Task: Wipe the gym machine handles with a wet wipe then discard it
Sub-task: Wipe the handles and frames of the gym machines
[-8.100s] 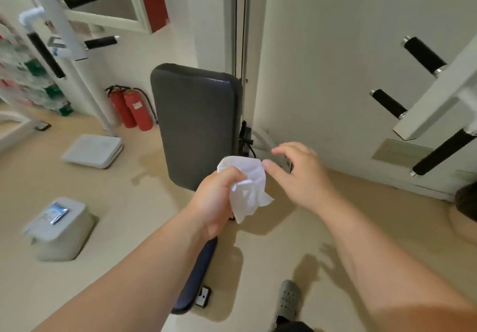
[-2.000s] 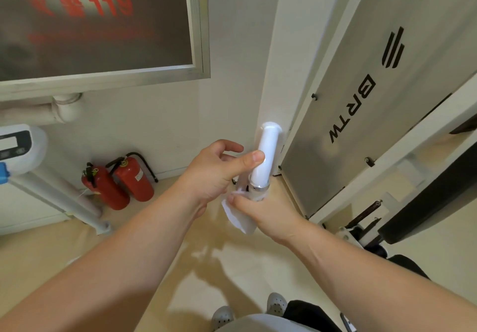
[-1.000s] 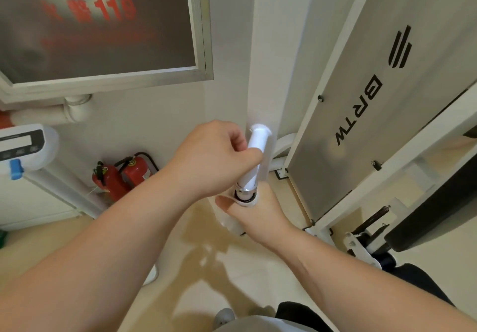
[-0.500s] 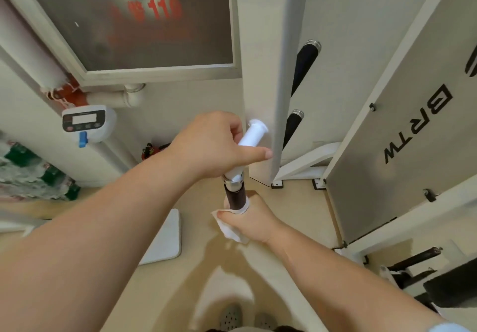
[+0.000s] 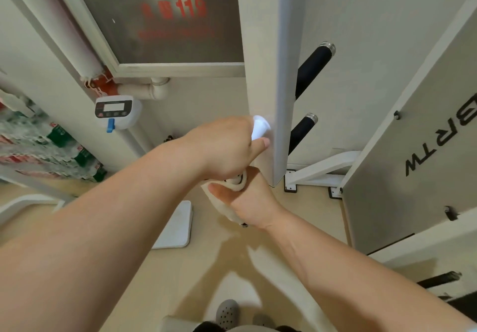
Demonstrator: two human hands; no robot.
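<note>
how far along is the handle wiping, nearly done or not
Done: nothing can be confirmed as finished. In hand: the left hand grips the white-tipped handle while the right hand holds the wet wipe wrapped round it lower down. Left: possibly the upper black handle and lower black handle behind the post, then discarding the wipe; no bin shows.

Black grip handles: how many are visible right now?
2 clearly: the upper handle and the lower handle, both right of the white post. A third lies mostly hidden under the left hand and right hand; a dark bar at lower right may be another.
</note>
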